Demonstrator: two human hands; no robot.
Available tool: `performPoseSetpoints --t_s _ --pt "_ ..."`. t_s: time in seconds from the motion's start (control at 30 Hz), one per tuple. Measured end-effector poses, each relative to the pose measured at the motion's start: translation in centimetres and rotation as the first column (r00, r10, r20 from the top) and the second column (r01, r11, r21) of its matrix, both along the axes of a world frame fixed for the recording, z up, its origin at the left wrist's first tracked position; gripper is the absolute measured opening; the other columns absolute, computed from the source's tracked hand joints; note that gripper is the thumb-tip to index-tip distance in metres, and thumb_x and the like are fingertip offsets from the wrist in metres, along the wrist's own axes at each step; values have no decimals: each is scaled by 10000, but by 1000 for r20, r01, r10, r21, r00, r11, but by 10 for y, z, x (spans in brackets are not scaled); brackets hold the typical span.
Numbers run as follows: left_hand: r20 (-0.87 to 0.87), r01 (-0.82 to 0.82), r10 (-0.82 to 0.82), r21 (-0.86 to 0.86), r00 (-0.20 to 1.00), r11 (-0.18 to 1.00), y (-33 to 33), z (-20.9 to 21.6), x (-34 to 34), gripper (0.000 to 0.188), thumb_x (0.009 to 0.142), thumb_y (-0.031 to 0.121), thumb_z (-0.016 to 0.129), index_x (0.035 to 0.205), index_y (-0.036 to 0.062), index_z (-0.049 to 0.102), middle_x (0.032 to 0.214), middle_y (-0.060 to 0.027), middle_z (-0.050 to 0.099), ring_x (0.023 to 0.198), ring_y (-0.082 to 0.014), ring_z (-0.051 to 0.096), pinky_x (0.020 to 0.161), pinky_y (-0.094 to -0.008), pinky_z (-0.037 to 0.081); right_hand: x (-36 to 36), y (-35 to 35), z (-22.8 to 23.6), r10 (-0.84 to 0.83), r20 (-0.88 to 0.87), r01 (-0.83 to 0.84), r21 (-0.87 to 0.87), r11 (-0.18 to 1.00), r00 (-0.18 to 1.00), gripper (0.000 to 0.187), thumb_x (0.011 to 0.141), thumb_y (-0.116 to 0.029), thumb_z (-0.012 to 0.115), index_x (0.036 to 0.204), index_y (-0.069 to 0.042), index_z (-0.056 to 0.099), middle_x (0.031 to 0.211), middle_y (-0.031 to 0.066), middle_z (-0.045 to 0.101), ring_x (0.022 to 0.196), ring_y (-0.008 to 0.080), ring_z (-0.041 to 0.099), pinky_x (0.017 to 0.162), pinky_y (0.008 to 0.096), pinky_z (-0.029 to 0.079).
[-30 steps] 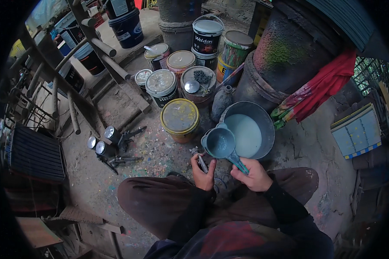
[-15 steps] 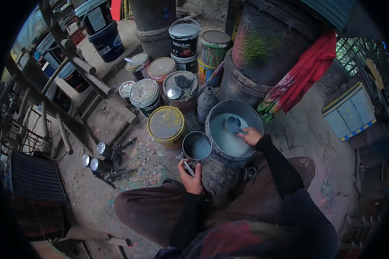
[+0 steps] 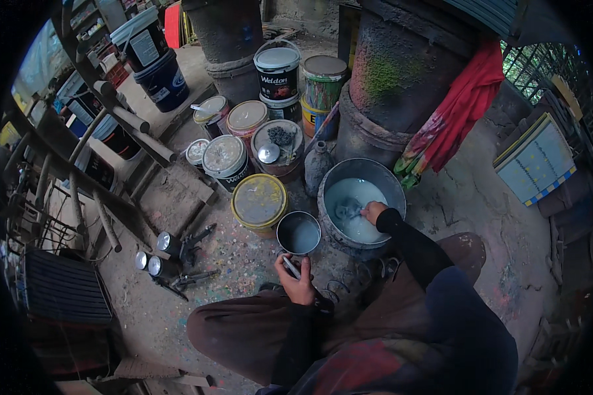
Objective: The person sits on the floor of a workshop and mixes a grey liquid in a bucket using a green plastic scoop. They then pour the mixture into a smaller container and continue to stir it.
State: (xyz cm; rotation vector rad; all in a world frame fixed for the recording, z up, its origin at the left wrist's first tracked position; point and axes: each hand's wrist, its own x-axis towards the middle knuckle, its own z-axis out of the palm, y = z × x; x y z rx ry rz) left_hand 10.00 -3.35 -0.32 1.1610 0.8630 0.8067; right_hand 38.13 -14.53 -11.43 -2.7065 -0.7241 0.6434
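Observation:
My left hand [image 3: 298, 283] is closed around the pale handle of a dark round pot [image 3: 280, 230], held out in front of my knees. Some cloudy liquid lies in its bottom. To the right stands a wide grey bucket [image 3: 398, 191] with milky, bluish-white liquid [image 3: 361, 230] in it. My right hand [image 3: 374, 212] reaches over the bucket and grips a small scoop [image 3: 349, 209], its cup dipped in the liquid and partly hidden by it. A yellow-rimmed paint tub [image 3: 259, 201] sits just beyond the pot.
Several lidded paint buckets [image 3: 225, 158] cluster ahead, with a grey bottle [image 3: 318, 166] beside the wide bucket. Large dark drums [image 3: 402, 66] rise behind, one draped with a red cloth [image 3: 454, 112]. At left lie spray guns [image 3: 171, 247] near a wooden ladder-like frame [image 3: 122, 118].
The scoop has gone down into the milky liquid, and my right hand has shifted slightly left and lower. My left hand keeps hold of the pot. The whole view has shifted a little.

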Motion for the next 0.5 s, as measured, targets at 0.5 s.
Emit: performPoseSetpoints --t_s 0.5 --pt "54 16 -14 -25 998 1000 -4 0 3 386 813 118 663 1097 66 407 720 -12 458 544 -77 449 463 -212 354 -7 0 -3 62 -17 -62 -2 998 998 328 869 -300 550 881 23 608 838 252 619 844 406 596 755 467 462"
